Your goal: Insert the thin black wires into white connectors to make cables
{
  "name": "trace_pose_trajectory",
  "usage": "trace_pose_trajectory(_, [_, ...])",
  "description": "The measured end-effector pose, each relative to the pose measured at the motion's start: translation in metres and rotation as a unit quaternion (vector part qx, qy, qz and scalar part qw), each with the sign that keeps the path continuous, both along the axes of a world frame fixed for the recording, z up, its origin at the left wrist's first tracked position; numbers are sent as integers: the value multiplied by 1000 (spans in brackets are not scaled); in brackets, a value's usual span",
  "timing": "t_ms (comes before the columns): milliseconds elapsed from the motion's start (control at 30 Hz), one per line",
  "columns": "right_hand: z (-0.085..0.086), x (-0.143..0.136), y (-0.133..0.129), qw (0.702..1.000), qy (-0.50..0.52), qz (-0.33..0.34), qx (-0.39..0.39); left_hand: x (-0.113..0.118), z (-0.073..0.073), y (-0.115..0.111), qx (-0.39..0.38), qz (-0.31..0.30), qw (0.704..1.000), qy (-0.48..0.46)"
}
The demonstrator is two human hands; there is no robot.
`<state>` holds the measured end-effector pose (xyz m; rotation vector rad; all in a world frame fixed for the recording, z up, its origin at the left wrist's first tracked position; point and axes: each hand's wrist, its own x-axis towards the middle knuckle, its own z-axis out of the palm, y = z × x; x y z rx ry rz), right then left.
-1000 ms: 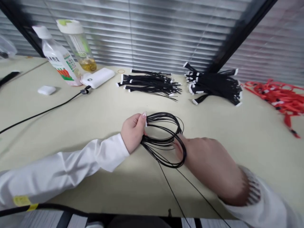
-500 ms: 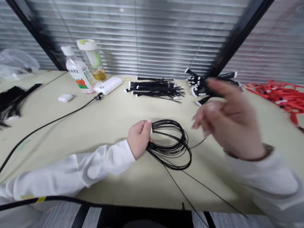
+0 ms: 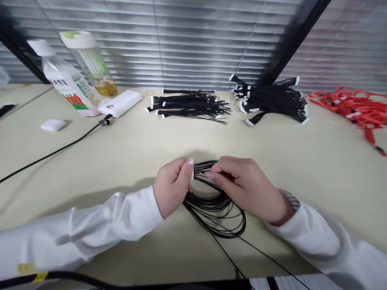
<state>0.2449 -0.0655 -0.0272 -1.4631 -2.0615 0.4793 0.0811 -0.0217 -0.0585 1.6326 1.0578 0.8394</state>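
Observation:
My left hand (image 3: 171, 186) is closed on a white connector (image 3: 192, 172) and the gathered end of a coil of thin black wires (image 3: 215, 202). The coil loops out to the right, just above the table, and loose wire ends trail down past the front edge. Thumb and fingertips of my right hand (image 3: 252, 187) are pinched together at the wires, close beside the connector. They seem to grip a single thin wire, whose tip is too small to make out clearly.
Black cable bundles with white connectors (image 3: 190, 104) lie at the back, with another pile (image 3: 270, 98) to their right. Red cables (image 3: 352, 108) lie far right. A drink bottle (image 3: 68, 86), tumbler (image 3: 90, 64), power bank (image 3: 121, 103) with black cord and white case (image 3: 53, 125) stand left.
My right hand came down and left from above the table to the wires beside the connector, its fingers closing into a pinch. My left hand keeps its hold. The view shifted slightly right.

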Motion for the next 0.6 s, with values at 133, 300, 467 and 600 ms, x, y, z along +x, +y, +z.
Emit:
trace_pose_trajectory(133, [-2, -3, 0, 999, -27, 14, 16, 1, 0, 0, 29, -9, 999, 17])
trace_pose_trajectory(300, [-2, -5, -4, 999, -36, 14, 38, 1, 1, -2, 59, -11, 998, 27])
trace_pose_trajectory(467, [-4, -6, -6, 996, -59, 16, 60, 1, 1, -3, 73, -8, 997, 36])
trace_pose_trajectory(600, [-7, -8, -6, 993, -94, 2, 73, 2, 1, -2, 87, -6, 995, 55])
